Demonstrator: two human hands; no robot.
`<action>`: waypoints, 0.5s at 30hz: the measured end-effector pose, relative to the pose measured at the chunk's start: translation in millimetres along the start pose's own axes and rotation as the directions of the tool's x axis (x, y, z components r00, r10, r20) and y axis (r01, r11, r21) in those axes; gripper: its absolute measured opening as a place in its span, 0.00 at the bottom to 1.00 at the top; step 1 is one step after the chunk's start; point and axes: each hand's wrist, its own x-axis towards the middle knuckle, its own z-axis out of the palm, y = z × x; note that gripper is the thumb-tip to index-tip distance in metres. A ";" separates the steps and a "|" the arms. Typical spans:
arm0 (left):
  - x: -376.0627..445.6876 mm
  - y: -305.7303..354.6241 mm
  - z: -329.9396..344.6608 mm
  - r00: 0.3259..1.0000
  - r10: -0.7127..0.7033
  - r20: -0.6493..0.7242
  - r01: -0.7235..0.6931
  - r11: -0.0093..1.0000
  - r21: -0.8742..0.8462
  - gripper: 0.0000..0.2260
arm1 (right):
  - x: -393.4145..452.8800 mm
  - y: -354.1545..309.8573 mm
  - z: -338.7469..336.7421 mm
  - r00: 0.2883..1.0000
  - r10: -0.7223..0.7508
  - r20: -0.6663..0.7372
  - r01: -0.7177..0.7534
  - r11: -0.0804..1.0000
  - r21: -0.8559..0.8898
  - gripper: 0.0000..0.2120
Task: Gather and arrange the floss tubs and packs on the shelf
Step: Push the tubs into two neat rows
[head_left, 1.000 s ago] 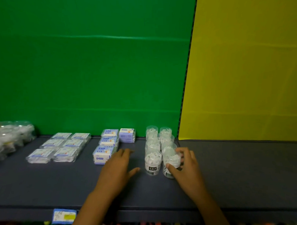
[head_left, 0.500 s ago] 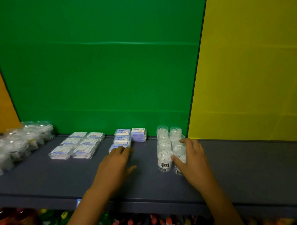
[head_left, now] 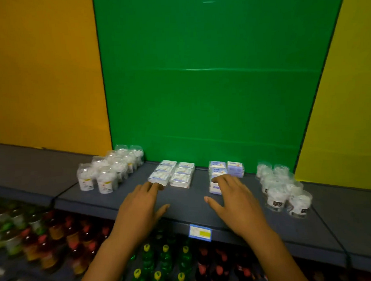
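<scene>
Four groups stand on the grey shelf [head_left: 182, 205]. Clear floss tubs [head_left: 110, 170] cluster at the left. Flat clear packs [head_left: 173, 174] lie in two rows in the middle. Purple-white packs [head_left: 234, 169] sit to their right. More clear floss tubs [head_left: 285, 189] stand in two rows at the right. My left hand [head_left: 140, 207] is spread flat, its fingertips at the nearest flat pack. My right hand [head_left: 235, 199] is spread too, fingers over the front purple-white pack [head_left: 214, 187], partly hiding it. Neither hand grips anything.
A blue and yellow price tag [head_left: 200, 232] hangs on the shelf's front edge. Bottles with green caps [head_left: 165, 261] and red ones [head_left: 57, 231] fill the shelf below. Orange, green and yellow panels form the back wall.
The view has swung left and down. My right hand left the right-hand tubs and moved left to the purple-white packs. My left hand moved from those packs to the flat clear packs.
</scene>
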 end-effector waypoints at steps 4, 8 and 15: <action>-40.3 -61.7 -32.4 0.998 -0.068 -0.010 0.068 0.998 0.013 0.22 | 6.5 -70.4 21.1 0.998 -0.059 0.019 0.058 0.998 0.040 0.25; -72.3 -115.4 -57.5 0.991 -0.131 -0.011 0.132 0.990 0.052 0.22 | 16.4 -130.2 42.9 0.992 -0.114 0.049 0.107 0.987 0.121 0.25; -86.9 -189.9 -81.0 0.976 -0.212 -0.047 0.215 0.974 0.072 0.21 | 56.7 -199.5 74.4 0.980 -0.187 0.069 0.170 0.966 0.197 0.25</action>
